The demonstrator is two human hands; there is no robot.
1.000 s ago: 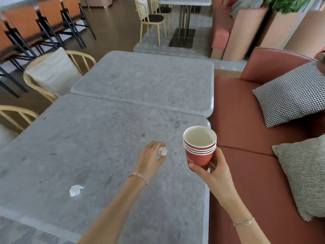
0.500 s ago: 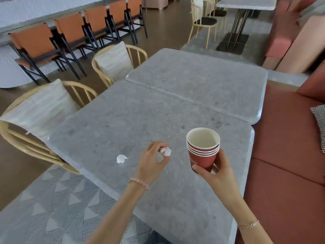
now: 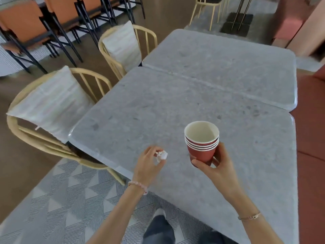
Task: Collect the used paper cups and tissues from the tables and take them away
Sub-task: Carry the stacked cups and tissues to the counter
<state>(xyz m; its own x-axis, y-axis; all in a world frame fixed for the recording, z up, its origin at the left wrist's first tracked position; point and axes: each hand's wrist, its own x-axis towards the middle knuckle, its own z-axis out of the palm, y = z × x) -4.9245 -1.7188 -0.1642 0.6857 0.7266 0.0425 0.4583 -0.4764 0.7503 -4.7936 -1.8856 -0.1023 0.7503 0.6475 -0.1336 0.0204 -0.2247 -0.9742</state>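
Note:
My right hand (image 3: 220, 169) grips a stack of several nested red paper cups (image 3: 201, 148) from below and behind, upright above the near grey stone table (image 3: 158, 110). The top cup's white inside looks empty. My left hand (image 3: 146, 165) hovers over the table's near-left edge and pinches a crumpled white tissue (image 3: 162, 155) in its fingertips, a short way left of the cups. No other tissue or cup shows on the tabletops.
A second grey table (image 3: 228, 64) butts against the far side. Two wooden chairs with pale cushions (image 3: 51, 103) (image 3: 123, 44) stand at the left. A red sofa (image 3: 311, 138) runs along the right. A patterned rug (image 3: 66, 205) lies below; orange chairs (image 3: 22, 20) line the back.
The view swung right to left, bringing the chairs and rug in. The loose tissue seen earlier on the table left of my left hand no longer shows. Both hands keep their holds.

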